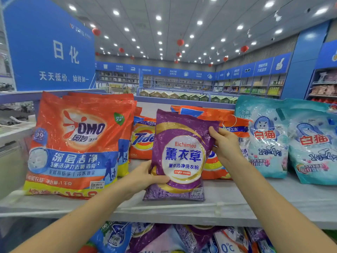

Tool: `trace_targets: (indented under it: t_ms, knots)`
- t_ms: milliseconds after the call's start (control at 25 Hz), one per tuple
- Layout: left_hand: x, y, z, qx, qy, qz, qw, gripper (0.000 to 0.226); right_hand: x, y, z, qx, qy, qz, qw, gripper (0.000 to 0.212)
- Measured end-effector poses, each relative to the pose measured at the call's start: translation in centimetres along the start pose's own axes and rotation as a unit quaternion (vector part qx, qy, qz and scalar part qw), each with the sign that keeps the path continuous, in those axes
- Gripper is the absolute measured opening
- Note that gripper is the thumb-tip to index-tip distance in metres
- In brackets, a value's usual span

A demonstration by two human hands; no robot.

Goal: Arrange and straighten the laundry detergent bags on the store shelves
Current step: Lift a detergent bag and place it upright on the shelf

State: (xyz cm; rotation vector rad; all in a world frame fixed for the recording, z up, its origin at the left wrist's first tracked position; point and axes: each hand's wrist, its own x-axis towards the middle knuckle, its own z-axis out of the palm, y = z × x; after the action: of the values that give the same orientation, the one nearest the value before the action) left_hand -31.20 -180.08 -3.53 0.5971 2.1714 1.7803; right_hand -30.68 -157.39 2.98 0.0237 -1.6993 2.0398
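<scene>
Hands both on purple lavender detergent bag, standing upright on white top shelf. Left hand grips its lower left edge, thumb over the front. Right hand pinches its upper right corner. Red OMO bags stand left, orange Tide bags behind, pale blue cat-logo bags right. Mixed bags lie jumbled on lower shelf.
</scene>
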Motion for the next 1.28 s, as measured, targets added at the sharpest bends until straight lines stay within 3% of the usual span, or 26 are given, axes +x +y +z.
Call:
trace_targets:
  t_ms: [120, 200, 280, 320, 440, 480, 560, 640, 800, 920, 1000, 1160, 1280]
  knots:
    - [0.2, 0.5, 1.4, -0.049, 0.033, 0.023, 0.998, 0.034, 0.9, 0.5, -1.1, 0.012, 0.040, 0.027, 0.999, 0.009]
    - [0.2, 1.3, 2.8, -0.067, 0.062, 0.060, 0.994, 0.030, 1.6, -0.5, -1.6, -0.065, 0.071, -0.055, 0.994, 0.006]
    - [0.4, 2.1, 4.2, -0.029, 0.081, 0.106, 0.991, 0.032, 1.7, -2.8, -1.7, -0.172, 0.056, -0.178, 0.967, 0.025]
    - [0.7, 2.3, 4.7, -0.005, 0.092, 0.123, 0.988, 0.033, 1.7, -4.0, -1.7, -0.247, 0.035, -0.246, 0.937, 0.031]
    - [1.8, 3.2, 6.2, 0.071, 0.122, 0.157, 0.977, 0.043, 2.3, -6.2, -1.9, -0.500, 0.037, -0.402, 0.767, 0.042]
    - [2.0, 3.4, 6.8, 0.104, 0.125, 0.164, 0.973, 0.046, 2.3, -6.6, -1.7, -0.513, 0.016, -0.395, 0.762, 0.039]
    - [2.1, 3.4, 7.8, 0.119, 0.122, 0.174, 0.970, 0.041, 2.2, -6.9, -1.6, -0.455, -0.050, -0.351, 0.817, 0.019]
    - [2.3, 3.1, 8.3, 0.102, 0.104, 0.180, 0.973, 0.046, 2.2, -7.1, -2.1, -0.418, -0.055, -0.332, 0.844, 0.029]
    - [3.1, 3.1, 8.0, 0.111, 0.051, 0.166, 0.978, 0.078, 2.1, -8.0, -3.3, -0.371, -0.053, -0.261, 0.890, 0.029]
    - [3.8, 2.7, 7.9, 0.097, 0.003, 0.156, 0.983, 0.085, 2.2, -8.1, -2.9, -0.401, -0.050, -0.268, 0.875, 0.033]
    - [4.2, 2.2, 8.2, 0.095, -0.019, 0.150, 0.984, 0.072, 2.5, -8.1, -2.7, -0.432, -0.036, -0.287, 0.854, 0.035]
    - [4.6, 2.0, 9.7, 0.056, -0.009, 0.151, 0.987, 0.069, 2.6, -8.3, -3.1, -0.480, -0.010, -0.316, 0.818, 0.039]
    - [4.3, 2.5, 11.0, 0.017, -0.012, 0.162, 0.987, 0.064, 1.5, -9.4, -4.9, -0.438, 0.009, -0.333, 0.835, 0.021]
